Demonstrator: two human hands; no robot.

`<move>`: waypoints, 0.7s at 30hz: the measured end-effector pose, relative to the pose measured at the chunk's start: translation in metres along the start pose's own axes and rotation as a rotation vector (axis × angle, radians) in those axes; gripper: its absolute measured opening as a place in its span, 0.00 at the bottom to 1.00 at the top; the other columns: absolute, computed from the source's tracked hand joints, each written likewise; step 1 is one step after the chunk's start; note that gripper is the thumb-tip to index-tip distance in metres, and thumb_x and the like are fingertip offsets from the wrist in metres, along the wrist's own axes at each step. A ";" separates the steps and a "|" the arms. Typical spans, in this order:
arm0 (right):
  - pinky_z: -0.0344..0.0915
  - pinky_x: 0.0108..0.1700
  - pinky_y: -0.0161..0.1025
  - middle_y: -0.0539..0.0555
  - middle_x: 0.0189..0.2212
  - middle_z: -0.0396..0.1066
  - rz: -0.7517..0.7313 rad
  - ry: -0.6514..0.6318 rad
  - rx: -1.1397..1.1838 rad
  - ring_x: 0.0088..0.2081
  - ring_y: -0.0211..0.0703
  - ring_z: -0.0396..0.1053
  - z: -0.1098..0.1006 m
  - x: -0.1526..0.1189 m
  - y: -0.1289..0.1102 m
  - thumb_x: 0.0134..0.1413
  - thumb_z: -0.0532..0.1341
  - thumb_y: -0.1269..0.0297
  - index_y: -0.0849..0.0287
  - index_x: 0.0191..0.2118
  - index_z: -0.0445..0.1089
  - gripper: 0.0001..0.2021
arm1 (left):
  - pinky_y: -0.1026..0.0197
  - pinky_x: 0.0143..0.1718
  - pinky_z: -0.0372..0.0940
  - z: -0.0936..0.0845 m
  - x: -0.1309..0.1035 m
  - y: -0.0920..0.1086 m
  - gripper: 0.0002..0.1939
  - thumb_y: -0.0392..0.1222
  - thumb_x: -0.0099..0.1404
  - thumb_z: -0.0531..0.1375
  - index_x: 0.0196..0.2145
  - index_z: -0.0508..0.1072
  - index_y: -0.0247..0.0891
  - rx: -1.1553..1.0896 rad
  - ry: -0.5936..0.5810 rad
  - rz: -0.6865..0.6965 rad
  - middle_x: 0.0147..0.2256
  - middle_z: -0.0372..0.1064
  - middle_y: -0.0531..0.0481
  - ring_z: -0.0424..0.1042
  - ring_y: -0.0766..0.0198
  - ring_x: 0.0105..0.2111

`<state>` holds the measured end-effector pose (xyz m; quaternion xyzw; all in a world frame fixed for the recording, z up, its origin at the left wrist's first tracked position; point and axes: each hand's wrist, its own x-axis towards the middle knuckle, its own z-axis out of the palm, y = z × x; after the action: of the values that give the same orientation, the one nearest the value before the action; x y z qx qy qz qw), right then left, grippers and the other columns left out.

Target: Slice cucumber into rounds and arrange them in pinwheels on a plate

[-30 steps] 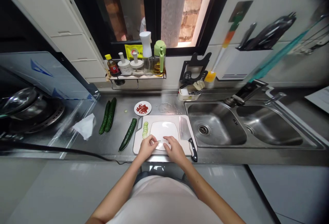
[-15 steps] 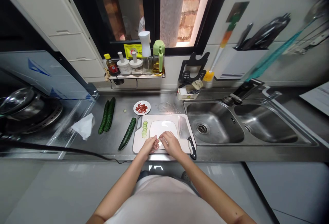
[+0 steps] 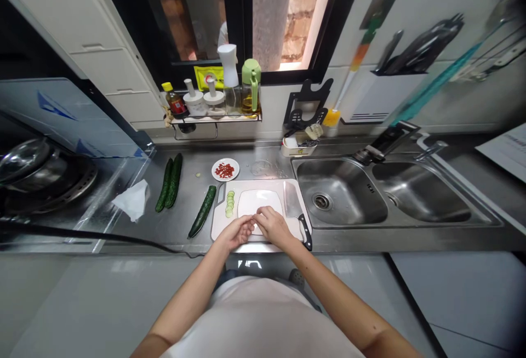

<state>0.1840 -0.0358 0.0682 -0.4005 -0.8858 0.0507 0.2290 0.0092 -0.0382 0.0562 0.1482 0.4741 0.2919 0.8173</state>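
Observation:
My left hand and my right hand meet over the near edge of a white square plate. Both have curled fingers, and their fingertips come together; anything pinched there is too small to make out. The plate lies on a pale cutting board. Left of the plate, a column of overlapping cucumber slices rests on the board. A knife with a black handle lies along the board's right side. One dark green cucumber is just left of the board.
Two more cucumbers and a crumpled white cloth lie further left. Behind the board stands a small plate of chopped red pieces. A double sink is at the right, a pot at the far left, condiments on a rack behind.
The view has shifted slightly. My hands stay over the near edge of the plate, with the fingertips now closer together.

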 end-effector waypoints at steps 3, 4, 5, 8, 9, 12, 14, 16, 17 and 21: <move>0.60 0.40 0.37 0.57 0.38 0.68 0.026 -0.010 0.028 0.40 0.43 0.62 0.005 0.000 0.007 0.64 0.54 0.67 0.57 0.40 0.72 0.09 | 0.75 0.14 0.47 -0.001 0.004 0.006 0.12 0.44 0.54 0.67 0.30 0.70 0.33 0.071 0.017 0.095 0.24 0.68 0.54 0.63 0.78 0.17; 0.60 0.40 0.37 0.56 0.38 0.68 0.028 -0.016 0.035 0.40 0.43 0.62 0.006 0.000 0.010 0.64 0.54 0.66 0.56 0.39 0.72 0.09 | 0.76 0.13 0.46 -0.002 0.006 0.008 0.12 0.43 0.54 0.67 0.31 0.71 0.33 0.091 0.021 0.110 0.25 0.69 0.53 0.63 0.78 0.18; 0.60 0.40 0.36 0.56 0.38 0.67 0.026 -0.022 0.039 0.40 0.43 0.62 0.007 0.000 0.012 0.64 0.55 0.66 0.56 0.39 0.72 0.09 | 0.76 0.13 0.46 -0.002 0.009 0.010 0.12 0.43 0.54 0.68 0.31 0.71 0.33 0.103 0.025 0.113 0.26 0.70 0.52 0.64 0.78 0.18; 0.60 0.39 0.36 0.56 0.39 0.67 0.008 -0.030 0.040 0.40 0.42 0.62 0.009 0.002 0.021 0.64 0.54 0.66 0.55 0.40 0.73 0.09 | 0.76 0.14 0.49 -0.003 0.019 0.015 0.11 0.42 0.56 0.66 0.31 0.72 0.32 0.087 0.028 0.053 0.26 0.71 0.50 0.64 0.78 0.18; 0.59 0.38 0.36 0.56 0.39 0.67 0.004 -0.030 0.043 0.40 0.42 0.62 0.009 0.003 0.023 0.65 0.54 0.65 0.55 0.40 0.73 0.10 | 0.76 0.14 0.50 -0.004 0.022 0.016 0.10 0.41 0.56 0.66 0.31 0.72 0.32 0.072 0.026 0.026 0.25 0.70 0.50 0.64 0.78 0.18; 0.59 0.38 0.36 0.56 0.39 0.68 0.016 -0.031 0.069 0.39 0.42 0.62 0.010 0.007 0.029 0.65 0.54 0.63 0.55 0.40 0.73 0.10 | 0.76 0.15 0.53 -0.004 0.031 0.017 0.09 0.39 0.56 0.66 0.30 0.71 0.32 0.035 0.011 0.015 0.24 0.69 0.51 0.62 0.78 0.17; 0.60 0.40 0.37 0.56 0.38 0.68 0.053 -0.032 0.104 0.40 0.43 0.62 0.011 0.010 0.031 0.65 0.54 0.63 0.56 0.39 0.73 0.10 | 0.76 0.15 0.53 -0.004 0.034 0.018 0.09 0.40 0.56 0.67 0.31 0.71 0.32 0.040 0.008 0.074 0.24 0.70 0.51 0.63 0.78 0.18; 0.60 0.41 0.37 0.56 0.37 0.68 0.106 -0.027 0.159 0.40 0.43 0.63 0.012 0.012 0.034 0.65 0.53 0.63 0.56 0.38 0.72 0.10 | 0.76 0.16 0.53 -0.003 0.035 0.020 0.11 0.41 0.55 0.68 0.32 0.72 0.33 0.078 0.014 0.139 0.27 0.71 0.50 0.64 0.77 0.19; 0.61 0.41 0.38 0.56 0.37 0.68 0.135 -0.022 0.194 0.41 0.43 0.63 0.013 0.013 0.035 0.65 0.53 0.64 0.56 0.39 0.72 0.10 | 0.76 0.16 0.53 -0.002 0.036 0.022 0.12 0.42 0.54 0.68 0.32 0.72 0.34 0.111 0.022 0.166 0.28 0.72 0.49 0.64 0.77 0.20; 0.61 0.43 0.37 0.54 0.37 0.69 0.237 -0.001 0.334 0.42 0.43 0.64 0.017 0.019 0.040 0.62 0.54 0.66 0.57 0.38 0.70 0.07 | 0.75 0.18 0.52 0.001 0.039 0.031 0.16 0.46 0.50 0.70 0.32 0.72 0.35 0.248 0.071 0.249 0.32 0.73 0.47 0.66 0.76 0.23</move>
<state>0.1926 0.0062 0.0487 -0.4583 -0.8118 0.2237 0.2845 0.0141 0.0099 0.0460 0.2949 0.5129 0.3354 0.7331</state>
